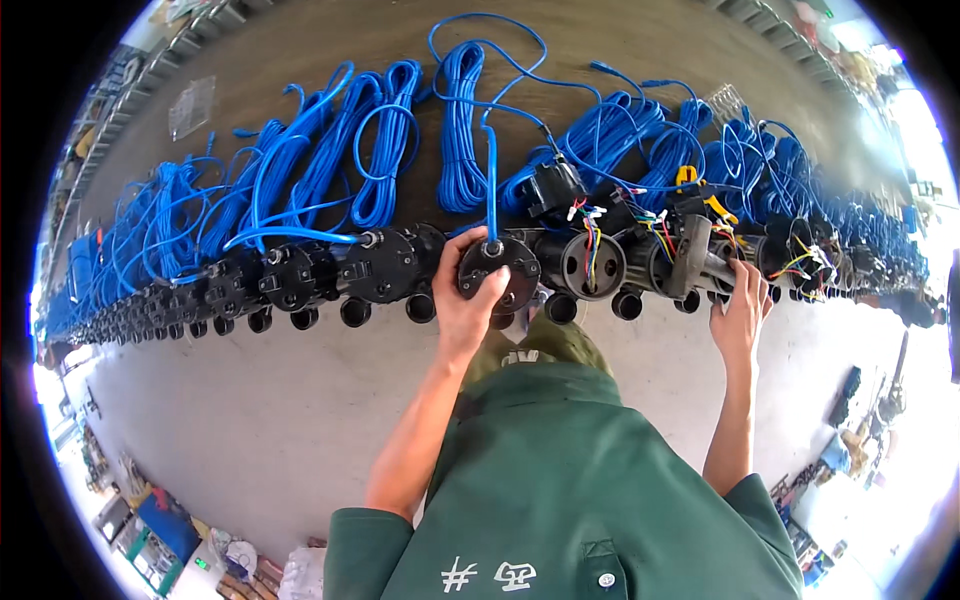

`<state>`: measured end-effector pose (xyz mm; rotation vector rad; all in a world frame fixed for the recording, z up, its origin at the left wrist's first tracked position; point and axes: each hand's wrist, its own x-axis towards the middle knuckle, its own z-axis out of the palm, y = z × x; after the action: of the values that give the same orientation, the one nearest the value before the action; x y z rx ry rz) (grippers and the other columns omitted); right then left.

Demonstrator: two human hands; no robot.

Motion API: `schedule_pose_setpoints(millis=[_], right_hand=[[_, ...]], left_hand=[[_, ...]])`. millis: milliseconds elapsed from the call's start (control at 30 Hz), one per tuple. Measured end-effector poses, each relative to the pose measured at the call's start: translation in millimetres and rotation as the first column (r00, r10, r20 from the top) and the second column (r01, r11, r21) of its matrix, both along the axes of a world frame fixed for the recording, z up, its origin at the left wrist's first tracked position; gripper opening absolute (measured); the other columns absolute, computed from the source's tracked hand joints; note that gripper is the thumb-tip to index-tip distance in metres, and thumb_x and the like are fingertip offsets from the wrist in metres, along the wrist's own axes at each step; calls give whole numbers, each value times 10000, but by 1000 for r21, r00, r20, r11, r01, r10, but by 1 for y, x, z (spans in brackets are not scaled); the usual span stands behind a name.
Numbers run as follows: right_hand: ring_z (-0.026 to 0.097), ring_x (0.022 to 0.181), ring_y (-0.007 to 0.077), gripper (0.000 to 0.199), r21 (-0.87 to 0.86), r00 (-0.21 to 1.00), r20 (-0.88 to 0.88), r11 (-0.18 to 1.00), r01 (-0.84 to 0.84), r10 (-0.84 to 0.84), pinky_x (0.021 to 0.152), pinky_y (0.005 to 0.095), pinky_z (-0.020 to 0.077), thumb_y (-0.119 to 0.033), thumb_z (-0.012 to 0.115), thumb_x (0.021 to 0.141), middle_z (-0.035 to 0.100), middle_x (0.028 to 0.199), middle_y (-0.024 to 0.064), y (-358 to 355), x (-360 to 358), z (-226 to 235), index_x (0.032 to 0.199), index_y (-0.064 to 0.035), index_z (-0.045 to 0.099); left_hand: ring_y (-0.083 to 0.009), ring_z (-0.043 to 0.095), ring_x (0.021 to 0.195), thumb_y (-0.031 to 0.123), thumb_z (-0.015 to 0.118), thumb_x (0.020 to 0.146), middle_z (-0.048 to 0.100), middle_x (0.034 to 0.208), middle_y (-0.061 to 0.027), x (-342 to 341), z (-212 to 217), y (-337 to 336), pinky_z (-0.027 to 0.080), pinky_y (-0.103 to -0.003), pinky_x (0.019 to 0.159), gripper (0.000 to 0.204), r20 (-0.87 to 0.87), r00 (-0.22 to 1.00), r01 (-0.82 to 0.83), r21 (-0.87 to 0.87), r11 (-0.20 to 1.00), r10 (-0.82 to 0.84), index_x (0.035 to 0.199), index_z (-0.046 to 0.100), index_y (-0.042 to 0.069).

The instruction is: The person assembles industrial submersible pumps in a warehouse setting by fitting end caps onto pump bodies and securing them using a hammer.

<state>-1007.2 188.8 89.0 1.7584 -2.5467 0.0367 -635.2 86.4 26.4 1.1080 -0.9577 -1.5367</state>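
My left hand point(468, 305) is wrapped around a black round end cap point(512, 278) on a cylindrical housing, thumb across its face. A blue cable point(491, 180) rises from a metal gland on this cap. To the right, my right hand point(742, 312) is closed on the handle of a hammer point(690, 258), its grey head raised in front of the housings. Between my hands stands an uncapped housing point(592, 266) with several coloured wires coming out of its mouth. Behind it, a loose black cap point(556, 186) hangs on its blue cable.
Capped housings point(378, 268) run in a long row to the left, and wired ones point(800, 250) to the right. Bundled blue cables point(462, 130) lie behind them on the brown tabletop point(330, 40). A yellow-and-black hand tool point(708, 195) rests among the wires.
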Motion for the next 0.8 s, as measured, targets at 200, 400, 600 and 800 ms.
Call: schedule_pose_setpoints(millis=[200,400,600,800], right_hand=[[545,1169,347,447,85,995,-44,992,-88,92,963,469,444,-21,800,631,591,1194,108,-18,-13,4,1051,-58,652],[650,705,362,196,27,962,273,1000,5,-12,657,436,497,-125,749,824,646,741,162,0,5,32,961,-34,642],[474,609,63,228,240,-48,971,960,147,-235,534,270,383,-219,622,1028,530,701,-38,9,120,28,927,-25,558],[439,577,47,272,426,-46,902,903,-61,-429,501,236,373,-301,626,1048,486,703,-42,5,144,17,976,-60,523]], left_hand=[[-163,589,1227,170,725,887,606,1376,-105,3,5,1,448,-334,1091,530,-20,999,39,42,998,-38,1368,563,16],[-192,580,1257,170,703,877,607,1369,-116,3,9,0,434,-354,1113,532,18,999,26,40,999,-27,1366,566,12],[-152,620,1125,129,715,875,639,1232,-78,-1,10,-3,493,-314,1009,512,-26,1000,5,41,999,-4,1348,561,8],[-137,641,1061,115,730,873,660,1171,-61,6,5,-8,518,-294,960,516,-15,999,30,20,999,-29,1348,565,0]])
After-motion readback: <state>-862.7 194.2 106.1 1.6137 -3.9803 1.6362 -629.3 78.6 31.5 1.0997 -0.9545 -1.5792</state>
